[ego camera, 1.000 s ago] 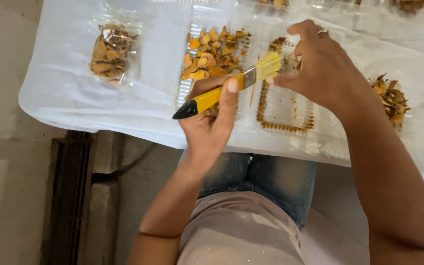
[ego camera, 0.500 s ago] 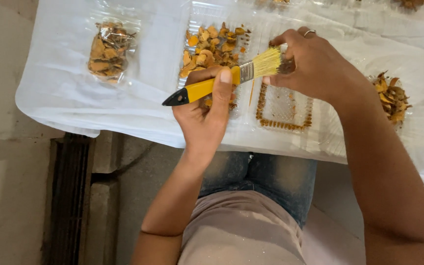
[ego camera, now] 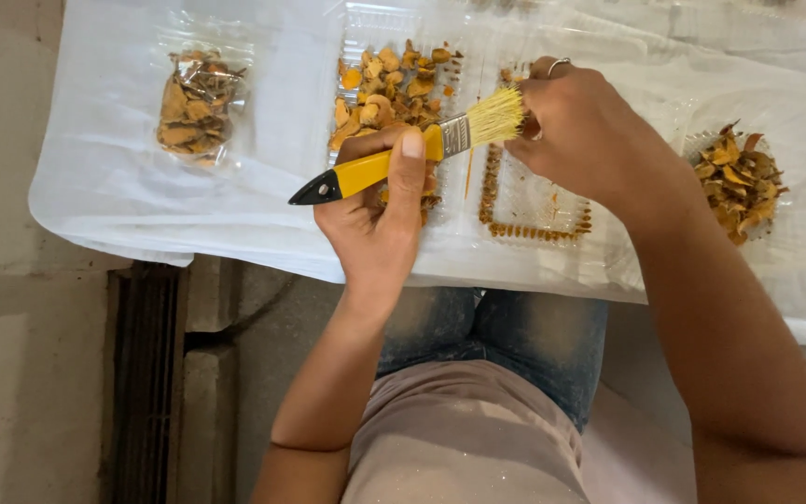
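The left hand (ego camera: 375, 219), just left of the frame's centre, is closed around the yellow handle of a paintbrush (ego camera: 394, 161), fingers wrapped under it and the thumb laid flat along its top. The brush runs from a black handle tip at the lower left up to a metal ferrule and pale yellow bristles at the upper right, tilted slightly upward. The right hand (ego camera: 590, 131), in the upper middle of the frame, is curled with its fingers drawn together at the bristle tips; they appear to pinch something small there, but what it is cannot be told. A ring (ego camera: 558, 64) sits on one finger of that hand.

Under both hands lies a clear plastic tray (ego camera: 534, 201) with a rectangular line of orange-brown crumbs along its inner edge. Just to its left, behind the brush, another clear tray (ego camera: 389, 79) holds a heap of orange dried slices. At the right of the frame a pile of darker orange-brown dried pieces (ego camera: 737, 177) sits on clear plastic. At the upper left, a sealed clear packet (ego camera: 196, 105) of similar dried pieces lies well apart. All rest on a white plastic sheet (ego camera: 114, 187) covering the table.
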